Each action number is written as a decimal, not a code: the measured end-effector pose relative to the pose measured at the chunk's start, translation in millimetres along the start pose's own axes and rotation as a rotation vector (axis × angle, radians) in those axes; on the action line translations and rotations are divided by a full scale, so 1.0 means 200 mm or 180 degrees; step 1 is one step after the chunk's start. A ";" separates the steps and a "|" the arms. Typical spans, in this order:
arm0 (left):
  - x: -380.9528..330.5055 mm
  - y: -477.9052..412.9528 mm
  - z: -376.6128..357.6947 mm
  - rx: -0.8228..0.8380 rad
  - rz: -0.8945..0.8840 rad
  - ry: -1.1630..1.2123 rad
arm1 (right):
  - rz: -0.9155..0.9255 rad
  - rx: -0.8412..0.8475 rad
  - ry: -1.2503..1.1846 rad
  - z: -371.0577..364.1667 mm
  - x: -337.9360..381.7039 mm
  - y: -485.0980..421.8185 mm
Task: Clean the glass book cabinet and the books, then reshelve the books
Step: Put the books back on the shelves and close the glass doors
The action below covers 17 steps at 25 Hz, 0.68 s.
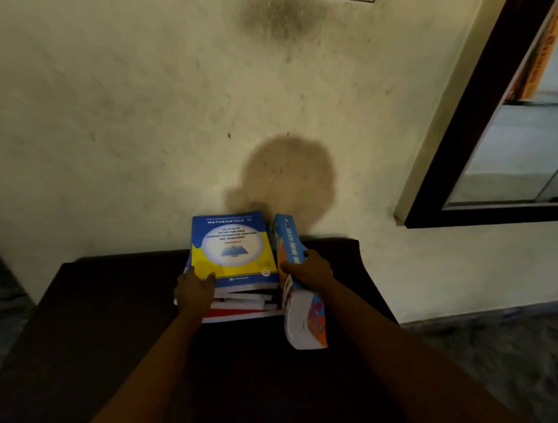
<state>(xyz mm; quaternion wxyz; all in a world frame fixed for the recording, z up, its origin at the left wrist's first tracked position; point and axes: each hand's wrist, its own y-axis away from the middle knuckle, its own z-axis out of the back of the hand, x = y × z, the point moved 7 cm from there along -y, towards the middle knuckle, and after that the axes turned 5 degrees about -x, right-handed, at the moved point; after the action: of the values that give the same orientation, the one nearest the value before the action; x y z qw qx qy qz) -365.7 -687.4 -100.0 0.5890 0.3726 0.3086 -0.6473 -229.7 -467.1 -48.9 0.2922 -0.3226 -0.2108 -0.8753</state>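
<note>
At centre frame, our left hand [193, 292] holds the near corner of a stack of books [235, 251] on the dark table [105, 313]. Just to its right, our right hand [309, 273] grips a thick blue-and-orange book [304, 320] standing on edge. The glass cabinet [535, 152] fills the upper right.

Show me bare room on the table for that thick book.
Widest: dark table left of the stack under the blue-and-yellow mathematics book. The near strip beneath the forearms. Crowded by the wall, where the right hand grips the thick orange-and-blue book.
</note>
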 end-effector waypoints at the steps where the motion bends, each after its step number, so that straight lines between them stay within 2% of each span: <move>1: 0.01 -0.03 -0.01 0.0023 0.0226 -0.0054 | -0.0068 0.0029 -0.0059 -0.01 0.00 -0.01; 4: 0.06 -0.10 -0.02 0.0170 0.0857 -0.0255 | -0.0316 0.0275 -0.0439 -0.08 0.00 -0.04; 7: 0.16 -0.21 -0.06 0.0224 0.1104 0.0227 | -0.0452 0.0429 -0.0400 -0.12 0.01 -0.04; 10: 0.18 -0.31 -0.10 0.0282 0.1103 0.0783 | -0.0396 0.0295 -0.0345 -0.09 -0.01 -0.07; 13: -0.03 -0.17 -0.08 0.0446 0.1058 0.1567 | -0.0273 0.0193 -0.0107 -0.06 -0.03 -0.05; 17: -0.09 -0.02 -0.05 0.0514 0.0983 0.2168 | -0.0082 -0.0195 -0.0002 0.12 -0.03 0.04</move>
<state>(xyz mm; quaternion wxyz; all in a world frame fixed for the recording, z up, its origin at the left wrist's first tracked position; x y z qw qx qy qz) -368.0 -668.7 -91.5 0.5121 0.6537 0.3749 -0.4122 -209.1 -457.2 -34.8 0.2708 -0.3289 -0.1882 -0.8849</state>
